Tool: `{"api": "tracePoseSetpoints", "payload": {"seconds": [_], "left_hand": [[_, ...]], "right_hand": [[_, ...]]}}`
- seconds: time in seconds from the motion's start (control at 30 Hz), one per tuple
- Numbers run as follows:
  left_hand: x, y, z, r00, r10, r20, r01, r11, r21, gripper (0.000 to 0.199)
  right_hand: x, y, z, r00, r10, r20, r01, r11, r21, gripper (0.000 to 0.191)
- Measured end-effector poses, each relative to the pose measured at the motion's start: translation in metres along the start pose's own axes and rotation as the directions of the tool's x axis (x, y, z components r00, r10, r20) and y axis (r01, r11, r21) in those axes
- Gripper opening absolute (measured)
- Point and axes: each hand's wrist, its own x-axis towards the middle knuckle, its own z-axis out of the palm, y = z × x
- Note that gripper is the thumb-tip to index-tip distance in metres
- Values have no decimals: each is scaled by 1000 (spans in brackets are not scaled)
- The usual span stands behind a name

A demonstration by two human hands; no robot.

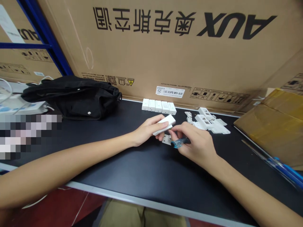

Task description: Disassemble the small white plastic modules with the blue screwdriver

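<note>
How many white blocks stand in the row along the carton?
5 blocks, side by side on the bench, in one row along the carton, beyond the left hand; none looks hidden.

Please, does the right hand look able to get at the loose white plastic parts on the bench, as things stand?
Probably yes. The right hand is close to the loose white plastic parts, and nothing stands between them on the black bench. But it holds a blue-handled screwdriver, which may hinder picking them up.
</note>
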Motion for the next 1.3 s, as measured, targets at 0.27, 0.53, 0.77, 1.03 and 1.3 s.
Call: {"api": "tracePoseSetpoints", "payload": {"seconds": [0.27,0.53,0.77,1.03,1.3], "left_hand": [[0,4,3,998,-13,63,11,999,35,28],[-1,5,6,997,-27,68,21,997,74,31],[0,3,6,998,-19,60,12,994,112,31],[1,1,3,999,-25,46,19,990,137,29],[2,1,3,999,-22,48,15,989,146,32]], "right_hand": [[0,0,-1,992,126,-7,-125,990,67,12],[-1,0,-1,994,107,-17,-105,990,93,13],[-1,0,-1,992,125,-4,-124,986,110,14],[1,0,-1,986,162,38,-165,982,93,17],[-2,1,-1,986,165,36,-168,982,90,15]]}}
